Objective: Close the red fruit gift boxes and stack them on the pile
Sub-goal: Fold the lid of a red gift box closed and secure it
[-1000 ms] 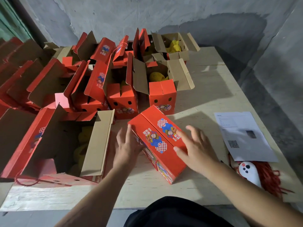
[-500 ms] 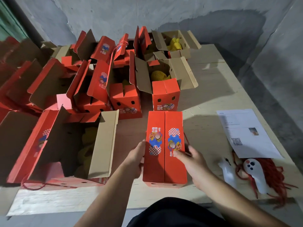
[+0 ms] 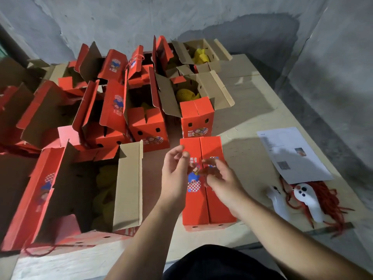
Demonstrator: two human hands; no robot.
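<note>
Head view: a closed red gift box [image 3: 207, 201] lies flat on the desk [image 3: 250, 110], lid seam up for fastening. Left hand [image 3: 174, 176] and right hand [image 3: 223, 181] hover over it, fingers loosely curled, gripping nothing clearly visible; open boxes [image 3: 147, 126] wait behind.

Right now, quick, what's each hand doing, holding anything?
Left hand: open, fingers loosely curled above the closed red box, holding nothing.
Right hand: blurred over the same box; cannot tell.

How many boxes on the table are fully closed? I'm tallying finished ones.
1: the closed red gift box lying flat at the near table edge, below both hands. Every other box shows raised flaps; some behind may be hidden.
</note>
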